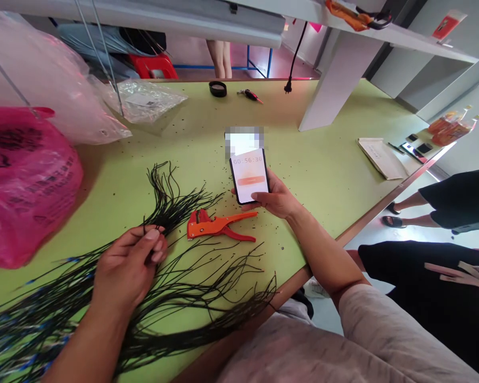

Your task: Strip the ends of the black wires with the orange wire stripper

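In my right hand (277, 199) is a smartphone (249, 178), its lit screen showing a timer and an orange button, with my thumb over the lower edge. My left hand (130, 260) is closed, thumb pressed to the fingers, over a bundle of thin black wires (175, 210); a wire end pokes up from the pinch. Between the two hands lie orange-red wire strippers (219, 226), flat on the table. More black wires (191, 330) spread below my left hand, some with blue parts toward the lower left.
The green tabletop (183, 143) carries scattered black clippings. At left stand a pink plastic bag (27, 186) and clear bags. A roll of black tape (217, 89) and a small tool (250, 96) lie at the back. A white upright (335, 80) supports the shelf. People stand at right.
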### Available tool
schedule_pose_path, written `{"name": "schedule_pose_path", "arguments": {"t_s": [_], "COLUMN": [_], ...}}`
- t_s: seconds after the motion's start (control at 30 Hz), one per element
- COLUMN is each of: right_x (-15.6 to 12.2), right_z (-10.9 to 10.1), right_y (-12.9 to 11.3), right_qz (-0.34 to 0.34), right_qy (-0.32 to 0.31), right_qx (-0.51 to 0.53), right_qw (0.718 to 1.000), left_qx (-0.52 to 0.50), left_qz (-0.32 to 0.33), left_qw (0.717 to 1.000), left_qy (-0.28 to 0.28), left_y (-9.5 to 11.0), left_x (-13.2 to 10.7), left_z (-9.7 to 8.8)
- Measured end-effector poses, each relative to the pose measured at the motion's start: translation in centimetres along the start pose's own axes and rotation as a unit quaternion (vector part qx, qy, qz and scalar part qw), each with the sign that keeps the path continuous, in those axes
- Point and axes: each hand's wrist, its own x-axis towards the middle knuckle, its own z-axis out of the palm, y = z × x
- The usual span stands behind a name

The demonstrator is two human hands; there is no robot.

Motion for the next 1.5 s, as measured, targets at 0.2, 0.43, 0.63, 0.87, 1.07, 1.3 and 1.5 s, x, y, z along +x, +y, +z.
{"name": "schedule_pose_path", "arguments": {"t_s": [0.2, 0.43, 0.63, 0.87, 1.07, 1.3, 1.5], "right_x": [0.1, -0.1, -0.1, -0.2, -0.4, 0.3, -3.3], "right_z": [-0.1, 0.2, 0.1, 0.3, 0.2, -1.1, -6.4], "right_y": [0.0, -0.2, -0.3, -0.8, -0.9, -1.5, -4.5], "right_qz": [0.003, 0.014, 0.019, 0.025, 0.033, 0.068, 0.132], "right_qy": [0.004, 0.008, 0.018, 0.018, 0.031, 0.114, 0.231], "right_qx": [-0.007, -0.001, -0.005, -0.009, -0.005, -0.083, -0.260], "right_qw": [1.000, 1.000, 1.000, 0.999, 0.999, 0.988, 0.928], "left_qx": [-0.002, -0.001, 0.011, 0.010, 0.010, 0.011, 0.019], "left_qz": [-0.002, 0.007, 0.005, 0.003, 0.001, -0.008, -0.001], "left_qw": [1.000, 1.000, 1.000, 1.000, 1.000, 1.000, 0.999], "left_qy": [0.001, 0.004, -0.004, 0.001, -0.008, -0.015, -0.037], "left_y": [-0.1, -0.3, 0.1, 0.1, -0.1, 0.0, -0.4], "left_x": [0.1, 0.2, -0.2, -0.1, 0.0, -0.1, -0.1], "left_z": [0.0, -0.2, 0.1, 0.1, -0.1, -0.1, -0.3]}}
